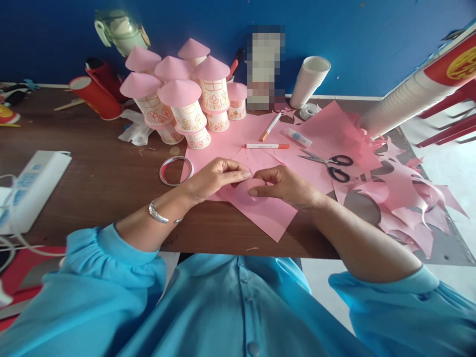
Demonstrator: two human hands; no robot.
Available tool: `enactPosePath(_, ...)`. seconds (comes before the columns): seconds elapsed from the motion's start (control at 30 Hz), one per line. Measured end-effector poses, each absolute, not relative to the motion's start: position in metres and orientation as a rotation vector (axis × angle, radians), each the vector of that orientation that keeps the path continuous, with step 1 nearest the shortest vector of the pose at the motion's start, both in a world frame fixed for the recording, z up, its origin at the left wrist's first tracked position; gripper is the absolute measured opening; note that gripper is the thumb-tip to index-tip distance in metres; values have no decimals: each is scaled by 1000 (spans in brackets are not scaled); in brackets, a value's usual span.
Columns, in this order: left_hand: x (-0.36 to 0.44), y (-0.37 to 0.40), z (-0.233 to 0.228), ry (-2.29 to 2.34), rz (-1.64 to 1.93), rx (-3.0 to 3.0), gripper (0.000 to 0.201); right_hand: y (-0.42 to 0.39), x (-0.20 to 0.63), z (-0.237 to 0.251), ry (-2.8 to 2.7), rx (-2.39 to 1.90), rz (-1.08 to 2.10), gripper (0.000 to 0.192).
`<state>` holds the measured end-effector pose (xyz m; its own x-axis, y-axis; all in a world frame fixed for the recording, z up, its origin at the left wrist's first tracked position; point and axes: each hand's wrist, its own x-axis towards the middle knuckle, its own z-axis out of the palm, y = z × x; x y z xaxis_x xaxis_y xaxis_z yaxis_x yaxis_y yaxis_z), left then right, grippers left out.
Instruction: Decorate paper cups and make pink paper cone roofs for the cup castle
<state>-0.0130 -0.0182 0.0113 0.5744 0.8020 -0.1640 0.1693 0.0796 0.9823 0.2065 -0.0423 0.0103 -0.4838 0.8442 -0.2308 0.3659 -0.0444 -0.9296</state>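
Both hands pinching a small round pink paper cutout (248,191) at counter centre: left hand (215,176) at its 10 o'clock edge, right hand (282,184) at 3. I'd keep fingertips on the rim, curl evenly. Black-handled scissors (329,162) at 2 o'clock.

1 head view, looking forward-down, close over table (111,183) edge.

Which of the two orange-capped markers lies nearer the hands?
The marker lying level, just beyond the left hand and right hand; the slanted marker lies farther back.
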Motion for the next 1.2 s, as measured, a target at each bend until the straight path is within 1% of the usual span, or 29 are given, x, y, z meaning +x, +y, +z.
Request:
enactPosePath(0.1, -14, -18, 11, 889, 596, 1381, 39, -42, 207, 9, -1764, -1272, 1611, 41)
enactPosePath(0.3, -13, -17, 10, 870, 613, 1469, 31, -42, 207, 7, -1782, -1262, 1573, 45)
enactPosePath(0.47, -13, -20, 10, 909, 661, 1407, 39, -43, 205, 6, -1607, -1198, 1608, 52)
enactPosePath(0.53, -14, -20, 9, 888, 677, 1352, 40, -44, 204, 6, -1439, -1139, 1647, 50)
enactPosePath(0.67, -15, -18, 4, 800, 707, 1252, 32, -45, 201, 5, -1197, -1027, 1675, 43)
enactPosePath(0.9, -17, -14, -1, 770, 751, 1115, 27, -46, 205, 3, -1228, -996, 1771, 39)
enactPosePath(1.07, -19, -14, -1, 741, 737, 1121, 23, -45, 205, 4, -1229, -996, 1755, 35)
enactPosePath(1.2, -20, -15, 2, 777, 703, 1141, 23, -44, 204, 3, -1198, -1001, 1724, 36)
